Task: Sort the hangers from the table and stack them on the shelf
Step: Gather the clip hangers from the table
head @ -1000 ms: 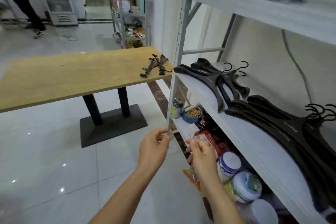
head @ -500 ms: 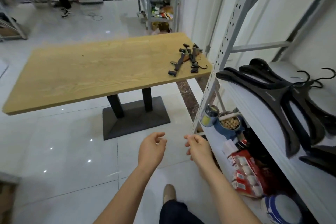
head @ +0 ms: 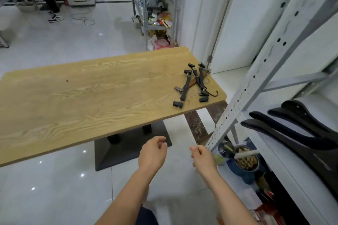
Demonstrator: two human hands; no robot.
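Hands: left hand and right hand apart, fingers loosely curled, holding nothing, over open floor.
Clip hangers: tangled pile at the tabletop far right corner, one hook near the edge.
Shelf: black hangers stacked, tips at its front edge.
Gap: narrow floor strip between tabletop and shelf post.

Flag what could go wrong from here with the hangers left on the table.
The clip hangers lie crossed in a tangle near the corner of the table; lifting one may drag others off the edge. The black hangers on the shelf reach its front edge, so adding more could tip the stack. The shelf post stands between table and shelf and could catch a hook.
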